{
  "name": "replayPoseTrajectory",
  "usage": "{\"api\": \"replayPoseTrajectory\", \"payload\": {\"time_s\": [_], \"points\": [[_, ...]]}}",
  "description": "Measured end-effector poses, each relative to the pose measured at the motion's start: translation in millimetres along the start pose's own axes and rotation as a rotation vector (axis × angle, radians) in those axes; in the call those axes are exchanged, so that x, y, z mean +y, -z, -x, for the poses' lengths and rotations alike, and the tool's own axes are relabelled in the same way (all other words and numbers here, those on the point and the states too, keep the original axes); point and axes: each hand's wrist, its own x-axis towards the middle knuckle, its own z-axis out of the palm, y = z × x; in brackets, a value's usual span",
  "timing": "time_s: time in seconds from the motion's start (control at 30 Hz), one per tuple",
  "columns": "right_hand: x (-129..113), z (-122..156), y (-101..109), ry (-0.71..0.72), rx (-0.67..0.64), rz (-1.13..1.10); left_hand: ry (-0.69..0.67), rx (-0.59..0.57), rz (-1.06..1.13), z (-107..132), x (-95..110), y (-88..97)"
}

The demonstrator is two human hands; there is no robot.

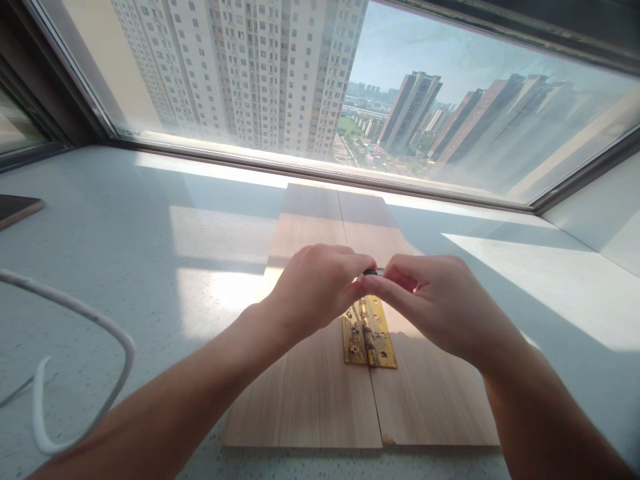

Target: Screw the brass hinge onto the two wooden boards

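Note:
Both hands meet above a brass-coloured hinge (383, 333), each closed in a pinch. Between the fingertips shows a small black piece (370, 272) with a thin, shiny part beside it; its kind is too covered to tell. My left hand (317, 287) grips it from the left, and my right hand (435, 300) from the right. The worn, stained hinge lies flat across the seam of two light wooden boards, the left board (305, 407) and the right board (435, 407). Several screw holes show in its leaves, and its far end is hidden behind my hands.
The boards lie on a pale speckled sill (125, 233) under a large window (240, 80) with a dark frame. A white cable (117, 330) curls at the left, near my left forearm. A dark flat object (17, 210) sits at the far left edge.

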Motion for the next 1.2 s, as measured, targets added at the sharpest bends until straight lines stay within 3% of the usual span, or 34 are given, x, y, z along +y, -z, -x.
{"api": "replayPoseTrajectory", "payload": {"time_s": [0.1,0.27,0.47,0.63,0.77,0.87,1.03,1.2], "points": [[-10.6,-2.4,-0.1,0.041,-0.04,0.142,-0.02,0.048,0.039,0.4,-2.3,-1.2],[-29.7,-15.0,11.6,0.053,-0.216,0.453,-0.009,0.134,0.075,2.6,-6.2,-4.6],[-32.5,-26.9,20.1,0.061,-0.308,0.551,0.026,0.218,0.025,6.1,0.0,-15.9],[-28.9,-26.1,18.1,0.079,-0.368,0.523,0.046,0.119,0.131,1.7,-1.2,-8.3],[-25.8,-27.1,16.8,0.162,-0.315,0.517,0.051,-0.044,0.311,-2.2,-9.9,4.2],[-23.7,-29.5,19.5,0.212,-0.325,0.49,0.065,-0.102,0.369,-2.8,-15.3,5.4],[-22.7,-30.9,27.2,0.3,-0.428,0.462,0.005,-0.112,0.39,-0.7,-21.5,-3.5],[-16.6,-30.1,31.1,0.431,-0.427,0.434,-0.028,-0.006,0.265,4.6,-18.6,-11.2]]}}
